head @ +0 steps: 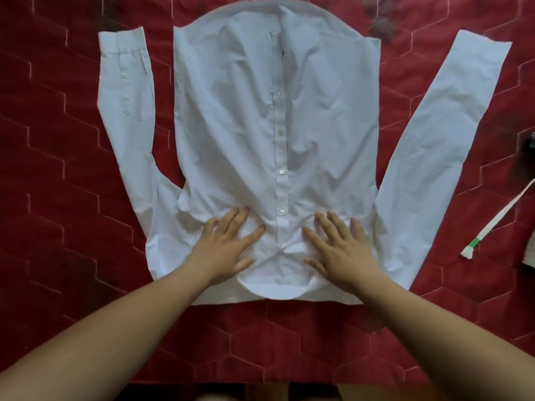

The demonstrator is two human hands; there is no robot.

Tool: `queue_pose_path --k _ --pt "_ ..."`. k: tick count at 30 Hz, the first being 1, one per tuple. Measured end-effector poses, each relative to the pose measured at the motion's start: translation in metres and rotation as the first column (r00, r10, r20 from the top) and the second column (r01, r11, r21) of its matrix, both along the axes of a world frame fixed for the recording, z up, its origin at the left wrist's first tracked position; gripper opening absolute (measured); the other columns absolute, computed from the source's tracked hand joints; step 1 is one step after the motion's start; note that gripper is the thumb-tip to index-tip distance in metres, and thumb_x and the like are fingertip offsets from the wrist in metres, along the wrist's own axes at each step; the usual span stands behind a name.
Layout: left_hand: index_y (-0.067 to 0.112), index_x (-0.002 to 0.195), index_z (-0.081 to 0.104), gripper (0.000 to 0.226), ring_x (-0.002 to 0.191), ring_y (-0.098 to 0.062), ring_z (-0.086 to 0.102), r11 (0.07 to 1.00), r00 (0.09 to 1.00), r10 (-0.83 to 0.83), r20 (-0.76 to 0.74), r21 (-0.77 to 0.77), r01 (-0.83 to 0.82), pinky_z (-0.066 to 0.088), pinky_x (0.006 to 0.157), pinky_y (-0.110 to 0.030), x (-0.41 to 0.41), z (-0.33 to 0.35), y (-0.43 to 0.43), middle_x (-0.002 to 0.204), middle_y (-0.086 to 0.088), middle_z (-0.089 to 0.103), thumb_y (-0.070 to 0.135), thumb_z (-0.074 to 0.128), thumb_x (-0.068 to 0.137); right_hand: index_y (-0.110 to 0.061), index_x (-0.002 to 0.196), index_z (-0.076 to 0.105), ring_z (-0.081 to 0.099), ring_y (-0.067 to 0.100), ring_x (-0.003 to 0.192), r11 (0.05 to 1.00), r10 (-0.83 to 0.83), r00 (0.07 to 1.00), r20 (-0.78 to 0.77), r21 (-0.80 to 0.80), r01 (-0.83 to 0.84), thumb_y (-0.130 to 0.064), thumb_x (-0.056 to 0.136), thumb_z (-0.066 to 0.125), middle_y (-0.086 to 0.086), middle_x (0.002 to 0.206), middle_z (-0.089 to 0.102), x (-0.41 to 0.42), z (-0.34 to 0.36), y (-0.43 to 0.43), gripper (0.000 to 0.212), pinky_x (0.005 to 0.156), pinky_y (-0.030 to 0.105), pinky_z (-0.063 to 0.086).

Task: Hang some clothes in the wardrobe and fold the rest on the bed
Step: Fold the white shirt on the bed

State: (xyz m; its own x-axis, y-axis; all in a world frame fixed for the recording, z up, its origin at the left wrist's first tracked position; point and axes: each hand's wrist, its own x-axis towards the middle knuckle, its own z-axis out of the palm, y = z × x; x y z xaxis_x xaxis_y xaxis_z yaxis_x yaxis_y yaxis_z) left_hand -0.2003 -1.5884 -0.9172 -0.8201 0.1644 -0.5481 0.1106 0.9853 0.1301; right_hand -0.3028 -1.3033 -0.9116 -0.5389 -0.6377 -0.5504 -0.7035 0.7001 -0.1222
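Observation:
A white button-up shirt (231, 125) lies spread face up on the red quilted bed cover (52, 175), collar toward me and hem at the far side. Both sleeves are laid out to the sides and angle away from me. My left hand (228, 247) presses flat on the chest left of the button placket, fingers straight and spread. My right hand (338, 247) presses flat on the chest to the right of the placket, fingers also spread. The fabric between the hands is wrinkled.
A white cord with a frayed end and a green band (474, 241) lies on the cover at the right. A dark object (531, 143) sits at the right edge. The near edge of the bed runs along the bottom.

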Motion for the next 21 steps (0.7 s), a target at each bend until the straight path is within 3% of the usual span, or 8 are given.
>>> queue_pose_path --k 3,5,8,10,12,14,17,21 --pt "0.034 0.137 0.058 0.054 0.131 -0.031 0.05 0.987 0.976 0.116 -0.183 0.133 -0.092 0.036 0.098 -0.049 -0.037 0.013 -0.006 0.148 -0.01 0.048 0.058 0.042 0.092 -0.021 0.126 0.062 0.058 0.035 0.115 0.971 -0.112 0.988 -0.111 -0.225 0.085 -0.065 0.095 0.038 0.008 0.131 0.059 -0.032 0.007 -0.032 0.059 0.089 0.05 0.042" --pt "0.031 0.135 0.061 0.046 0.131 -0.03 0.05 0.968 0.931 0.228 -0.285 0.169 -0.185 0.035 0.098 -0.047 -0.087 0.015 -0.021 0.145 -0.009 0.05 0.049 0.047 0.095 -0.021 0.133 0.057 0.052 0.037 0.126 0.943 -0.154 0.976 -0.157 -0.318 0.097 -0.059 0.097 0.041 0.013 0.142 0.053 -0.074 0.008 -0.062 0.055 0.094 0.052 0.043" --pt "0.041 0.154 0.031 0.055 0.153 -0.033 0.013 0.934 0.892 0.355 -0.28 0.079 -0.348 0.021 0.115 -0.055 -0.175 0.007 -0.055 0.164 -0.015 0.016 0.051 0.043 0.101 -0.029 0.158 0.023 0.009 0.038 0.154 0.962 -0.197 0.962 -0.188 -0.226 0.153 -0.063 0.099 0.031 0.014 0.168 0.011 -0.161 0.0 -0.105 0.069 0.116 0.065 0.02" --pt "0.048 0.156 -0.005 0.069 0.153 -0.032 -0.018 0.932 0.921 0.341 -0.186 -0.064 -0.358 0.003 0.12 -0.06 -0.218 -0.007 -0.079 0.166 -0.012 -0.019 0.067 0.027 0.098 -0.035 0.16 -0.002 -0.017 0.036 0.154 0.976 -0.208 0.958 -0.199 -0.102 0.191 -0.07 0.097 0.023 0.008 0.168 -0.015 -0.215 -0.009 -0.122 0.077 0.118 0.069 0.003" --pt "0.053 0.149 -0.023 0.077 0.147 -0.031 -0.035 0.916 0.923 0.384 -0.037 -0.114 -0.385 -0.009 0.118 -0.064 -0.237 -0.023 -0.102 0.159 -0.006 -0.039 0.079 0.02 0.091 -0.042 0.157 -0.014 -0.028 0.034 0.15 0.97 -0.234 0.96 -0.156 0.023 0.24 -0.079 0.091 0.019 0.003 0.165 -0.027 -0.253 -0.023 -0.122 0.082 0.115 0.072 -0.006" --pt "0.059 0.141 -0.032 0.08 0.139 -0.028 -0.047 0.897 0.896 0.44 0.061 -0.075 -0.436 -0.016 0.115 -0.066 -0.236 -0.037 -0.116 0.149 0.001 -0.053 0.089 0.015 0.082 -0.051 0.151 -0.023 -0.037 0.031 0.147 0.942 -0.324 0.945 -0.045 0.082 0.327 -0.089 0.082 0.014 -0.002 0.16 -0.039 -0.268 -0.035 -0.11 0.087 0.112 0.074 -0.011" --pt "0.064 0.135 -0.035 0.082 0.132 -0.024 -0.055 0.891 0.89 0.454 0.035 -0.036 -0.453 -0.022 0.111 -0.066 -0.23 -0.046 -0.121 0.143 0.005 -0.059 0.096 0.006 0.073 -0.058 0.142 -0.032 -0.046 0.028 0.141 0.921 -0.384 0.923 0.006 0.072 0.383 -0.097 0.071 0.002 -0.008 0.153 -0.049 -0.268 -0.043 -0.096 0.088 0.109 0.075 -0.016" --pt "0.062 0.141 -0.029 0.083 0.139 -0.028 -0.048 0.885 0.882 0.466 0.067 -0.062 -0.462 -0.019 0.109 -0.07 -0.239 -0.037 -0.121 0.149 0.003 -0.054 0.094 0.013 0.077 -0.052 0.152 -0.017 -0.036 0.031 0.147 0.907 -0.416 0.909 -0.035 0.047 0.418 -0.092 0.079 0.01 -0.003 0.162 -0.035 -0.269 -0.038 -0.103 0.088 0.111 0.075 -0.012"
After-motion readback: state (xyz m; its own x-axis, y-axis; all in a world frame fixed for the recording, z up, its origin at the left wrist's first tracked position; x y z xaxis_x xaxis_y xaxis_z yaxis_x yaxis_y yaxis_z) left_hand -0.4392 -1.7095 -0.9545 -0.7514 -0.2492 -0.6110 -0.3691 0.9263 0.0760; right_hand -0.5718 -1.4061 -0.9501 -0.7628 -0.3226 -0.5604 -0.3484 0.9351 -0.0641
